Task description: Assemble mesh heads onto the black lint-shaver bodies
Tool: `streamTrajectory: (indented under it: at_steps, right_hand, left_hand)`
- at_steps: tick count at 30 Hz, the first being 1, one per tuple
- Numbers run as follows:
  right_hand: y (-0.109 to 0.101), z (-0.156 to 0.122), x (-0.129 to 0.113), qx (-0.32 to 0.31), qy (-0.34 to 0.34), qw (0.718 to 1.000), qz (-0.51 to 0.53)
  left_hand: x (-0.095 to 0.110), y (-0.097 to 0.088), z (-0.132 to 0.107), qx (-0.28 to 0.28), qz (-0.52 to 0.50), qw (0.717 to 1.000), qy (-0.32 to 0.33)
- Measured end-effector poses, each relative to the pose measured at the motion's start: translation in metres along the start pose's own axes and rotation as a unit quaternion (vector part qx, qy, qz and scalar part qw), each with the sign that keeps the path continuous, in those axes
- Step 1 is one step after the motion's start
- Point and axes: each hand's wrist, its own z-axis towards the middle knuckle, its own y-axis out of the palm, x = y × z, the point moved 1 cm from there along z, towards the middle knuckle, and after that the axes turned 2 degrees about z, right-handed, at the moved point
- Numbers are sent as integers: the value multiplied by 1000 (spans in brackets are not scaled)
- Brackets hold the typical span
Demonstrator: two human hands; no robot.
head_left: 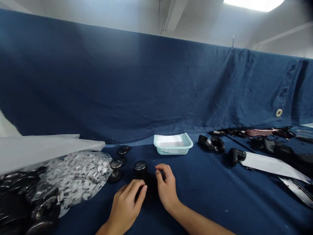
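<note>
My left hand (128, 202) is at the lower middle, its thumb and fingertips brought close together. Across from it is my right hand (167, 187), with fingers curled and the thumb near the index finger. A dark patch lies between the two hands, and I cannot tell whether it is a black part or shadow. Just beyond the left fingertips sits a round black part (140, 166) with a shiny, glassy top. Several similar round black pieces (116, 164) rest to its left, some leaning on one another. Anything pinched in either hand is too dark or small to make out.
A clear bag of small white pieces (85, 173) lies left, beside piled black round parts (41, 209). A light-blue basket (174, 151) holding white sheets stands at the back. Black molded parts (212, 143) and a white strip (271, 164) lie right. A blue curtain (146, 85) hangs behind.
</note>
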Motion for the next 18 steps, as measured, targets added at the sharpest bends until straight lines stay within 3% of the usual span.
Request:
streamTrajectory:
  at_steps: [4,11,15,18]
  right_hand:
    - [2,-2,-1,-16,26,999,17]
    - [5,-11,-4,-84,81,991,65]
    - [5,-9,-2,-77,90,990,76]
    - [4,-3,1,-58,103,990,81]
  left_hand:
    - [-5,5,0,-16,17,1000,-1]
    - [-21,0,4,-27,94,989,-110]
    - [-21,-1,4,-27,85,991,-101]
    - [-18,0,2,-17,67,996,-55]
